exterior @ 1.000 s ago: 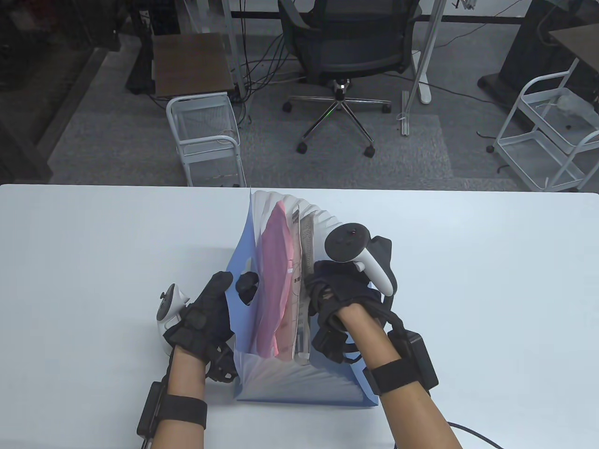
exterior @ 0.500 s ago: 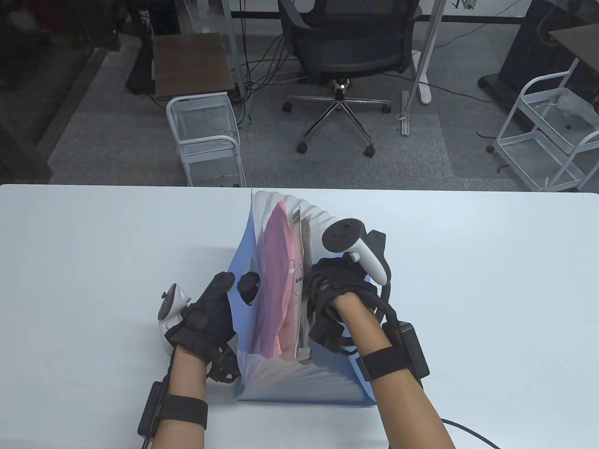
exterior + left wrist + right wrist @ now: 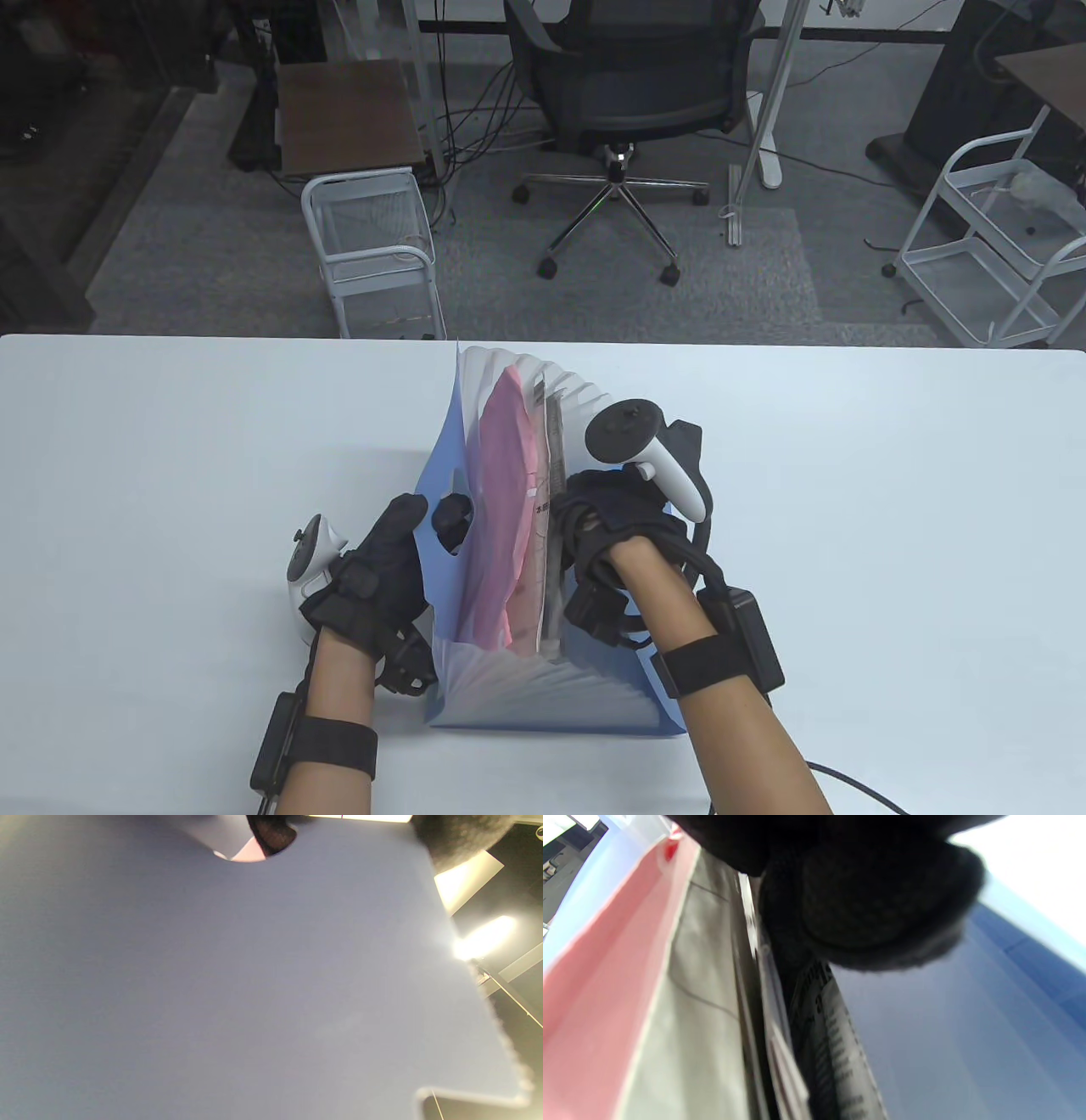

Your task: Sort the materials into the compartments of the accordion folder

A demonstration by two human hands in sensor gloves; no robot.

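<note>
A blue translucent accordion folder stands fanned out at the table's middle. In its left pockets stand a pink sheet, a white printed sheet and a grey printed paper. My left hand pinches the folder's left cover, with a fingertip showing in its notch. My right hand curls into the pockets around the grey printed paper. In the right wrist view the gloved fingers sit between that paper and the blue wall, beside the pink sheet.
The white table spreads to both sides of the folder. Beyond its far edge stand an office chair, a small wire cart and a white trolley. A cable runs from my right forearm.
My right hand has shifted a little left and toward me, pressing the grey printed paper closer to the white sheet, so it shows more edge-on. The left hand keeps its hold.
</note>
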